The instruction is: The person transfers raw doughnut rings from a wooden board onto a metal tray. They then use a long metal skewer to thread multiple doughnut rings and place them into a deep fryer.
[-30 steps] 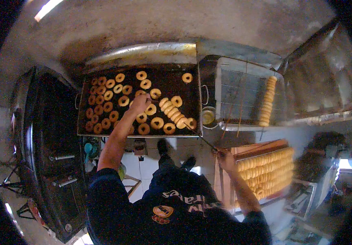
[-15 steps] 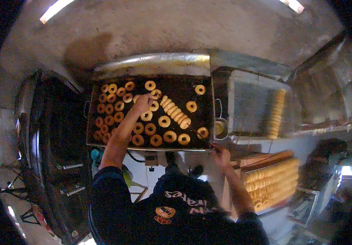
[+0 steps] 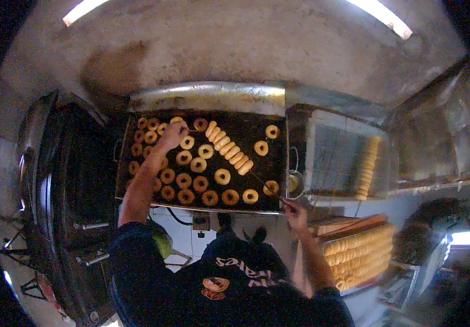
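My right hand [image 3: 296, 216], at the fryer's near right corner, is closed on the end of a thin skewer [image 3: 262, 181]. The skewer slants far-left over the dark oil, with a row of pale golden doughnuts [image 3: 224, 147] threaded on it. Across the fryer, my left hand [image 3: 175, 136] reaches over the far left part, fingers pinched together beside a doughnut [image 3: 176, 120]. What those fingers hold, if anything, is too small to make out. Loose doughnuts float around, darker brown ones [image 3: 185, 197] mostly left and near, paler ones [image 3: 222, 176] toward the middle.
The rectangular fryer [image 3: 218, 210] has a raised metal back. To its right are a small pot [image 3: 296, 184] and a wire-mesh draining tray [image 3: 333, 158] bearing another skewered doughnut row [image 3: 369, 163]. Nearer stands a crate of stacked doughnuts [image 3: 357, 253]. A dark cabinet [image 3: 77, 207] is at left.
My left hand has moved left and farther over the fryer. The skewered row has shifted slightly far-left, with my right hand still on the skewer's end. The whole view has tilted a little.
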A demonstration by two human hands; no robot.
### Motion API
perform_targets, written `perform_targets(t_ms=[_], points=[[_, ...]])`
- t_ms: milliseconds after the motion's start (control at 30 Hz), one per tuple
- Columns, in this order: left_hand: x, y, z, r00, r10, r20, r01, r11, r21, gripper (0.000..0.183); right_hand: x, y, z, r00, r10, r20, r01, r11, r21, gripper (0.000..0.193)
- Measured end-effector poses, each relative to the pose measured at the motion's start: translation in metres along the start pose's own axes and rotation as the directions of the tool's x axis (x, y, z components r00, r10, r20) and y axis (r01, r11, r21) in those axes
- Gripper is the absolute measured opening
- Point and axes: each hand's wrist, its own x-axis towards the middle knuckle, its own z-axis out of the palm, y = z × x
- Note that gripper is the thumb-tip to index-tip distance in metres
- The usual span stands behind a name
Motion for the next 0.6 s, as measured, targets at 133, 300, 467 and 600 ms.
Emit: perform_targets(t_ms=[133,300,467,600], points=[[-0.041,0.13,-0.063,0.969,-0.175,0.175,0.169,0.984,0.051,0.018,-0.046,0.018,-0.076,0.983,-0.042,0.18,0.085,0.966,-0.244,0.031],[-0.129,0.159,0.023,0.957,-0.202,0.206,0.178,0.976,0.128,0.018,-0.061,-0.022,-0.135,0.965,0.016,0.26,0.152,0.778,-0.61,0.037],[-0.159,0.132,0.091,0.971,-0.23,0.07,0.175,0.875,0.452,0.019,-0.073,-0.112,-0.169,0.961,-0.031,0.276,0.252,0.512,-0.821,0.032],[-0.166,0.072,0.088,0.863,-0.488,0.133,0.434,0.85,0.299,0.023,-0.046,-0.061,-0.164,0.925,-0.212,0.314,0.379,0.501,-0.778,0.039]])
